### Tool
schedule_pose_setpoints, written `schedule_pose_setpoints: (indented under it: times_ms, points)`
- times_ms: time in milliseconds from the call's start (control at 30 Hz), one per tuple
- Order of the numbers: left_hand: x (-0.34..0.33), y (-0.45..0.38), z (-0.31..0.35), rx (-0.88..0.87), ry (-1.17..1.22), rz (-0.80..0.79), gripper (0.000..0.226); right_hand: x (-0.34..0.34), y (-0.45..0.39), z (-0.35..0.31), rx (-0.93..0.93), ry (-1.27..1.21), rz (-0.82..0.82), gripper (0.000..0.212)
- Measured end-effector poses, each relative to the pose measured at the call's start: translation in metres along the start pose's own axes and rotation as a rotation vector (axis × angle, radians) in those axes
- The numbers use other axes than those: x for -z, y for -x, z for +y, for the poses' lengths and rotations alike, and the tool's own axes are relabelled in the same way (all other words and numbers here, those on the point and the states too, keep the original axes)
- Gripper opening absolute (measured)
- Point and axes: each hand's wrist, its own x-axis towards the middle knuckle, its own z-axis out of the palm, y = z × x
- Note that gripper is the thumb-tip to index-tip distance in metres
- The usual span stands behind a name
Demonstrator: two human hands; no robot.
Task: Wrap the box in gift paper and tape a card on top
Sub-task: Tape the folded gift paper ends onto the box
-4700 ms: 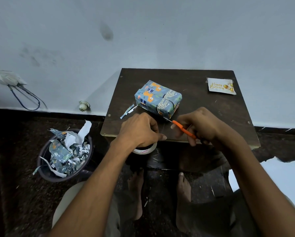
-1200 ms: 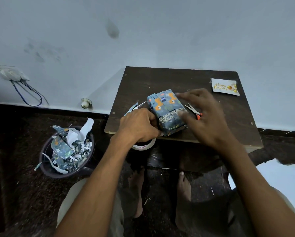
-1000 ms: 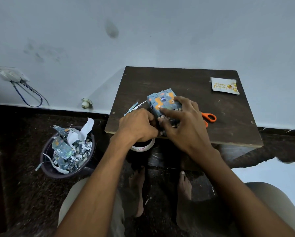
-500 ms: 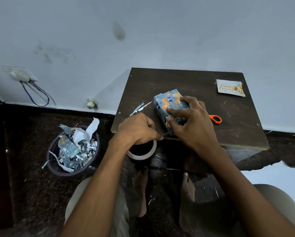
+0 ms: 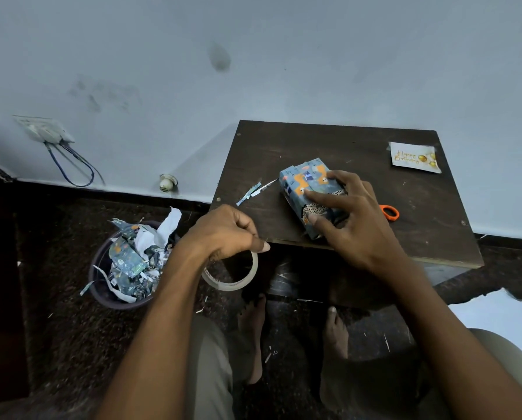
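Observation:
The box point(image 5: 306, 183), wrapped in blue paper with orange figures, lies near the front edge of the dark wooden table point(image 5: 329, 140). My right hand point(image 5: 349, 219) rests on top of it, forefinger and thumb pressing the paper near its front end. My left hand point(image 5: 223, 234) grips a clear tape roll point(image 5: 234, 278) just off the table's front left corner. A white "Happy Birthday" card point(image 5: 412, 157) lies flat at the table's far right corner.
Orange-handled scissors point(image 5: 388, 212) lie on the table behind my right hand, mostly hidden. Paper scraps point(image 5: 253, 190) sit left of the box. A bin point(image 5: 102, 286) full of paper offcuts stands on the floor at left. My bare feet are under the table.
My right hand put down the scissors, turned the box and pulled it nearer, and now presses on it. My left hand has drawn the tape roll left, away from the box.

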Motion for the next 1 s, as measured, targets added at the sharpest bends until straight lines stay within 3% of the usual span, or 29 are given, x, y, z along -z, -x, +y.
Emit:
schedule_pose_setpoints:
  times_ms: [133,233,800,1000]
  points:
    - [-0.002,-0.001,0.003,-0.015,0.007,-0.013,0.024,0.001,0.006,0.003,0.064,0.07,-0.025,0.065]
    - [-0.002,-0.001,0.003,-0.021,0.013,-0.02,0.028,-0.007,0.007,0.005,0.078,0.09,0.024,0.073]
    - [-0.005,-0.001,0.001,-0.055,0.056,-0.024,0.026,-0.041,0.009,-0.003,0.026,0.203,0.278,0.06]
    - [-0.007,-0.002,0.003,-0.053,0.049,-0.025,0.032,-0.046,0.006,-0.001,0.03,0.142,0.346,0.057]
